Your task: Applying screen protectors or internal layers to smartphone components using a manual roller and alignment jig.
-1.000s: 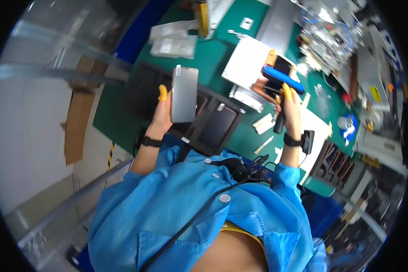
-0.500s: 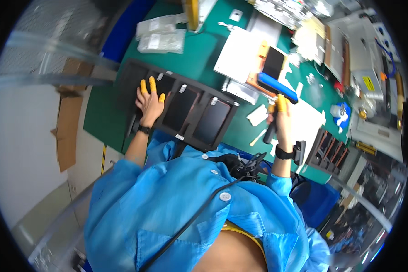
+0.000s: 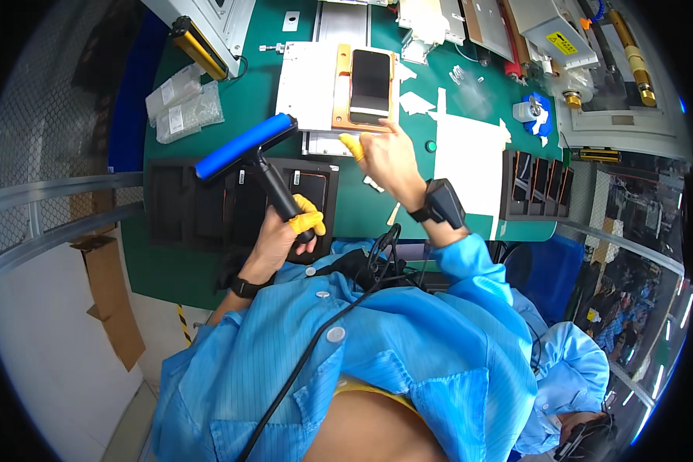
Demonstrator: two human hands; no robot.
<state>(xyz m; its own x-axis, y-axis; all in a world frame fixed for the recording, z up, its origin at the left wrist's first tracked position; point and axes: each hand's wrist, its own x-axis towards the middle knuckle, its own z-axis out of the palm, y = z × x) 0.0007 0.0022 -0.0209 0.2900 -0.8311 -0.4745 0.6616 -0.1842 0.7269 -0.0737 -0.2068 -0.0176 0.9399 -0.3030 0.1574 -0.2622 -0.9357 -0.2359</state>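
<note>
My left hand (image 3: 285, 231) wraps round the black handle of a blue roller (image 3: 242, 148), whose head is raised over the dark foam tray (image 3: 183, 171). Yellow finger cots cover some of my fingertips. In the tray lie dark phone-like panels (image 3: 309, 194), partly hidden by the roller and hand. My right hand (image 3: 389, 158) is at the lower edge of a black phone-like panel (image 3: 371, 81) seated in an orange fixture (image 3: 343, 85). Its fingers are apart, one reaching to the panel's edge, and nothing shows in its grasp. The fixture rests on a white plate (image 3: 304, 88).
Clear bags (image 3: 185, 108) lie at the left beside a yellow-and-black post (image 3: 199, 48). White sheets (image 3: 470, 165) and a smaller dark tray of panels (image 3: 539, 185) are on the right. A white bottle (image 3: 525, 112) stands behind them. Another person in blue (image 3: 570, 377) is at lower right.
The blue roller has passed from my right hand to my left. My left hand has come off the tray's panels, and my right has moved to the fixture. The view has turned.
</note>
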